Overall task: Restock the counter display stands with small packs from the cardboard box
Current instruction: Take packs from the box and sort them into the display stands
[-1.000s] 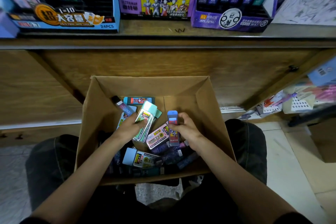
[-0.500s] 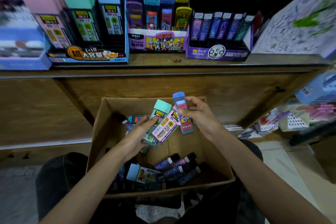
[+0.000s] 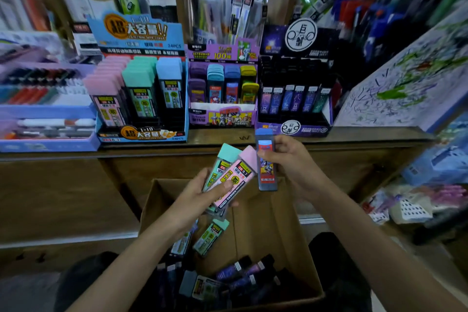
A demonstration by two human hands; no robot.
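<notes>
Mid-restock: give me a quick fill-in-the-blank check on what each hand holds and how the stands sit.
1. The right hand grips a lone pack whose cap is ____.
2. The left hand holds a mint pack and a ____ pack.
3. The middle stand, between the blue stand and the right stand, is ____.

Missing words: blue; pink; purple.
</notes>
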